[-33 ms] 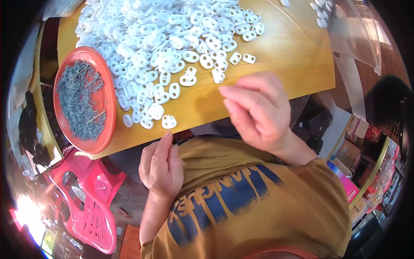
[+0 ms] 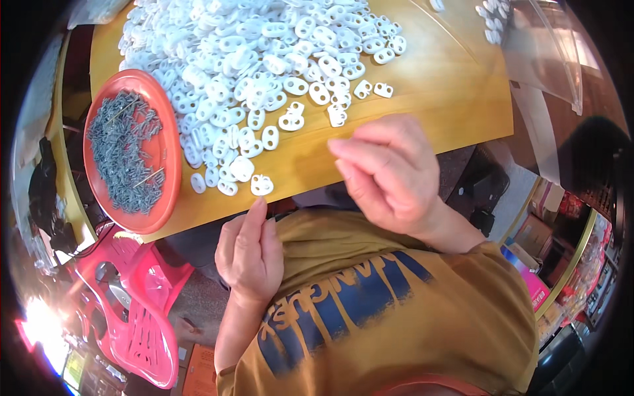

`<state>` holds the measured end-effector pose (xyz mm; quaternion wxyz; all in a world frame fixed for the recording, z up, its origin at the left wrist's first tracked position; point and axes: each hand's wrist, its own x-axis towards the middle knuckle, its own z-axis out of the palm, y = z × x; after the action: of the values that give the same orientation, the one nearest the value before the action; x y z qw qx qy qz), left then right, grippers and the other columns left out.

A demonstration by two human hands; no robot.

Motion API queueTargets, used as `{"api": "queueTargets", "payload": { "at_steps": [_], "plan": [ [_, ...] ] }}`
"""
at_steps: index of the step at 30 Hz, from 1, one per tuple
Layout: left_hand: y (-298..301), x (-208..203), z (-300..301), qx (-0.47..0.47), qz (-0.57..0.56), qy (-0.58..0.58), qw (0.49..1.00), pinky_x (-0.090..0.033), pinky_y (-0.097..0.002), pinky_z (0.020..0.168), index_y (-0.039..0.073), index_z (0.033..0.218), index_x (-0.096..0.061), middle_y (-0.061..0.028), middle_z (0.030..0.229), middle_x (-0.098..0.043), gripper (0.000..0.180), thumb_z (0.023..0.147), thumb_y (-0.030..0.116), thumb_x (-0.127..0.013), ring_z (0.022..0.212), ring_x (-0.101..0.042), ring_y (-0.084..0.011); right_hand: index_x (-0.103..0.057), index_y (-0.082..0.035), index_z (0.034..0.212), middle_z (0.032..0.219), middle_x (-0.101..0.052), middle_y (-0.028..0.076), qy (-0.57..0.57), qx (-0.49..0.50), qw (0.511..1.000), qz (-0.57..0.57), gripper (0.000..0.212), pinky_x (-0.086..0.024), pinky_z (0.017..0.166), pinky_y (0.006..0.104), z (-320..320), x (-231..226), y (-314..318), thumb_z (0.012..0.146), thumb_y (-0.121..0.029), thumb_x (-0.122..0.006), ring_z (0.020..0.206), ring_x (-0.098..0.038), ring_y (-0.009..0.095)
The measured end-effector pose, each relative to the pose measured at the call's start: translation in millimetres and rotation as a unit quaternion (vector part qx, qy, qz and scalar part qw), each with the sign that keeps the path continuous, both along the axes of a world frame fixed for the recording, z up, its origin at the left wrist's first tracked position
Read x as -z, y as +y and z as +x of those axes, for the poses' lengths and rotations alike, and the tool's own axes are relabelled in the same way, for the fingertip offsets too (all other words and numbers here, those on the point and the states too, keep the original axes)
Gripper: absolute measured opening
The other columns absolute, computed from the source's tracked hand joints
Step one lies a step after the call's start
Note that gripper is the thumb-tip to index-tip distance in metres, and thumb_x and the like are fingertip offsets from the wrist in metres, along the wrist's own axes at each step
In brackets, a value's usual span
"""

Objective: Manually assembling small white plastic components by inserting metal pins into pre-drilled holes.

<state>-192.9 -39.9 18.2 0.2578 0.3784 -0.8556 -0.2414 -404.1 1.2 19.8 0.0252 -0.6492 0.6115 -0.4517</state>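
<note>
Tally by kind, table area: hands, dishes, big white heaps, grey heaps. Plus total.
Left hand and right hand: 2
Red dish: 1
Big white heap: 1
Grey heap: 1
Total: 5
Single pieces overlap too much to count.

Pink chair (image 2: 160, 350) at lower left, slotted; glaring light (image 2: 45, 325) to its left, near the rim. Orange box (image 2: 200, 369) at the bottom edge, right of the chair. At right, yellow-edged shelf (image 2: 569, 282), with cardboard box (image 2: 533, 234) and pink-and-purple box (image 2: 530, 280) just left of the edging. Black bundle (image 2: 43, 181), kind unclear, at far left.
</note>
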Motion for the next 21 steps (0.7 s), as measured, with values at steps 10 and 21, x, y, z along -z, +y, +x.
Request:
{"api": "queueTargets", "payload": {
  "at_steps": [10, 21],
  "plan": [
    [-8.0, 10.8, -3.4, 0.037, -0.001, 0.054, 0.998, -0.048, -0.0288, 0.057, -0.003, 0.107, -0.058, -0.0137, 0.077, -0.059, 0.038, 0.07, -0.008, -0.062, 0.06, -0.056, -0.023, -0.06, -0.006, 0.088, 0.079, -0.052, 0.003, 0.023, -0.056, 0.998, 0.023, 0.026, -0.039, 0.061, 0.0321, 40.4, 9.6, -14.0, 0.063, -0.005, -0.068, 0.067, -0.051, 0.021],
    [0.5, 7.7, 5.8, -0.037, 0.106, 0.073, 0.991, -0.047, -0.0255, 0.059, -0.002, 0.102, -0.058, -0.0115, 0.082, -0.059, 0.029, 0.073, -0.006, -0.061, 0.067, -0.057, -0.018, -0.061, -0.008, 0.092, 0.085, -0.053, 0.002, 0.041, -0.061, 0.993, 0.09, 0.031, -0.036, 0.064, 0.0306, 43.5, 5.7, -19.1, 0.063, -0.007, -0.072, 0.072, -0.049, 0.019]
  ]
}}
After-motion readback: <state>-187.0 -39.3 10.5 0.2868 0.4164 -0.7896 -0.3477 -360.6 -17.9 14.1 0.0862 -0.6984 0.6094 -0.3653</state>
